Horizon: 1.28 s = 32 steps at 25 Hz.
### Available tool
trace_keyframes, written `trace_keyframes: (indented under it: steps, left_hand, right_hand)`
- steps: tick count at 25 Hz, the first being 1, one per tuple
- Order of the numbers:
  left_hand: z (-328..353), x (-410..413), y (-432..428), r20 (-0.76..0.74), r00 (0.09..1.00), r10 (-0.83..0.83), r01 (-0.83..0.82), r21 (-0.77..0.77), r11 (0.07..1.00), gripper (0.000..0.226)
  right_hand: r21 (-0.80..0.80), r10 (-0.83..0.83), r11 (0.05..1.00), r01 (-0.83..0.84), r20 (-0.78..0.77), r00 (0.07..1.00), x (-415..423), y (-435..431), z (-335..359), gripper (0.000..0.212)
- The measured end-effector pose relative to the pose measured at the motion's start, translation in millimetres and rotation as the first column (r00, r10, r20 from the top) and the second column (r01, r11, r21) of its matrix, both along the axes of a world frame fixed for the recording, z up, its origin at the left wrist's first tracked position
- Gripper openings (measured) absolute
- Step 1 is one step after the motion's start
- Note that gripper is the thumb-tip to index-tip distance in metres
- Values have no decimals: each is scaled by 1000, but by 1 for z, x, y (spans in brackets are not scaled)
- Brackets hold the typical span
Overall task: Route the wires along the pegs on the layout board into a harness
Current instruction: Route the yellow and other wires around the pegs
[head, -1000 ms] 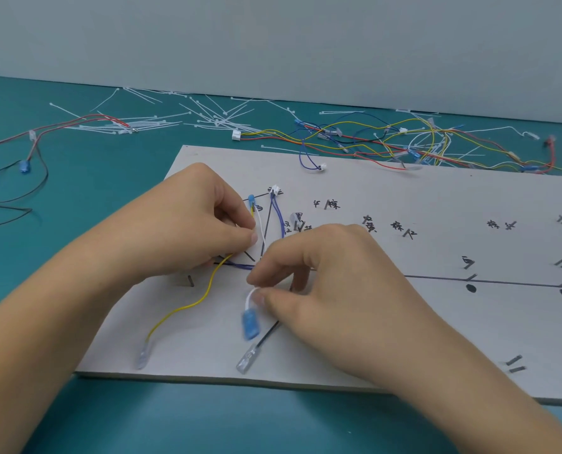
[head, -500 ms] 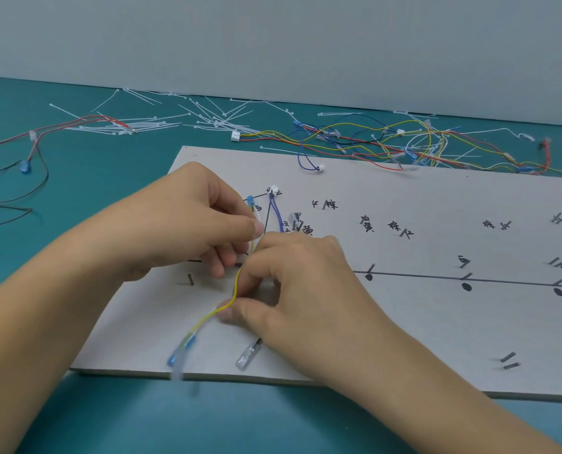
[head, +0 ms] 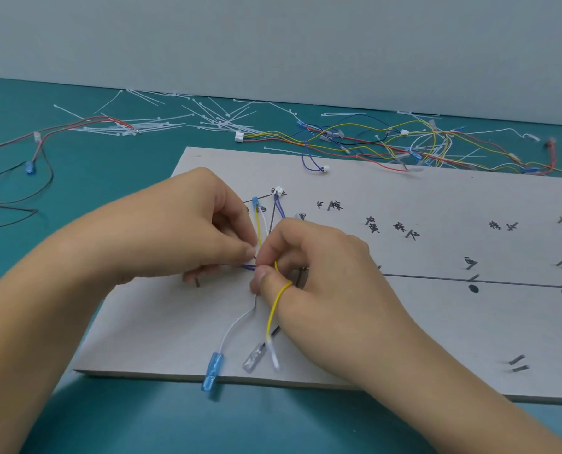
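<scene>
A grey layout board (head: 404, 322) with black marks and small pegs lies on the teal table. Near its left part my left hand (head: 188, 231) pinches a bunch of wires at a crossing point. My right hand (head: 319, 270) pinches the same bunch just to the right, touching the left fingertips. A yellow wire (head: 274, 309) loops over my right thumb and ends in a clear terminal. A white wire (head: 237, 326) runs down to a blue terminal (head: 212, 371) at the board's front edge. A blue-purple wire (head: 279, 208) rises to a white connector (head: 277, 191).
A tangle of loose coloured wires (head: 420, 145) lies behind the board. White cable ties (head: 207, 119) are scattered at the back. Red and black wires (head: 37, 152) with a blue terminal lie at the far left. A pale wall stands behind the table.
The yellow wire, earlier trailing left toward the board's front-left edge, now loops over my right thumb. The white wire with the blue terminal hangs straight to the front edge. My right hand has shifted up.
</scene>
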<state>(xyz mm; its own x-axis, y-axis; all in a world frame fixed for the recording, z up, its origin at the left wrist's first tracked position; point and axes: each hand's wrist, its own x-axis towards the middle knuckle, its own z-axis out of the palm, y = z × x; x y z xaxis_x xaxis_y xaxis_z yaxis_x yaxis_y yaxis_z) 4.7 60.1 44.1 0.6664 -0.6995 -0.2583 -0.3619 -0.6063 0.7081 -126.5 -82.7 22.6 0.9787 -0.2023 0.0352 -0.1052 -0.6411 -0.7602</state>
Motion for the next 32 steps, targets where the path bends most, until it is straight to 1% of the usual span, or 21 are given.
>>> trace_keyframes:
  steps: [1, 4, 6, 8, 9, 11, 12, 13, 16, 19, 22, 24, 27, 32]
  left_hand:
    - [3, -2, 1, 8, 999, -39, 38, 37, 999, 4]
    - [12, -12, 4, 1, 988, -151, 149, 183, 972, 28]
    - [14, -19, 2, 19, 984, -178, 168, 254, 953, 34]
    - [13, -25, -2, 77, 977, -199, 167, 306, 937, 39]
    - [11, -28, -4, 103, 972, -209, 165, 329, 930, 37]
    - [8, -31, -5, 132, 968, -214, 158, 343, 926, 22]
    - [8, -30, -5, 138, 967, -216, 158, 342, 926, 13]
    - [8, -29, -4, 133, 967, -217, 161, 339, 927, 9]
    - [11, -23, 1, 94, 969, -230, 191, 312, 931, 7]
    - [12, -19, 4, 93, 963, -254, 224, 252, 941, 5]
    - [11, -14, 7, 98, 961, -260, 238, 196, 951, 1]
    - [12, -8, 9, 59, 962, -265, 253, 161, 954, 8]
    - [13, 0, 13, -27, 971, -237, 239, 117, 964, 9]
    - [11, 7, 17, -41, 979, -198, 201, 73, 977, 14]
  right_hand:
    - [11, 5, 1000, -5, -18, 1000, 0, -1, 0, 7]
    - [41, 11, 999, -8, -66, 998, 1, -5, 2, 10]
    - [63, 24, 998, -19, -86, 996, 2, -7, 2, 15]
    - [78, 37, 996, -30, -87, 996, 2, -9, 2, 21]
    - [78, 42, 996, -35, -90, 995, 2, -10, 1, 21]
    - [72, 38, 997, -31, -101, 994, 3, -11, 0, 18]
    - [64, 33, 998, -27, -98, 995, 3, -12, 0, 15]
    - [54, 28, 998, -23, -87, 996, 3, -12, -1, 12]
    - [36, 30, 999, -29, -37, 999, 3, -14, 0, 7]
    - [30, 27, 999, -26, -21, 999, 1, -17, 3, 9]
    - [51, 24, 998, -21, -59, 998, 0, -18, 6, 14]
    - [41, 20, 999, -17, -80, 997, 0, -18, 6, 14]
    - [41, 14, 999, -10, -83, 996, -1, -19, 6, 13]
    - [30, 21, 999, -20, -49, 999, -1, -23, 6, 14]
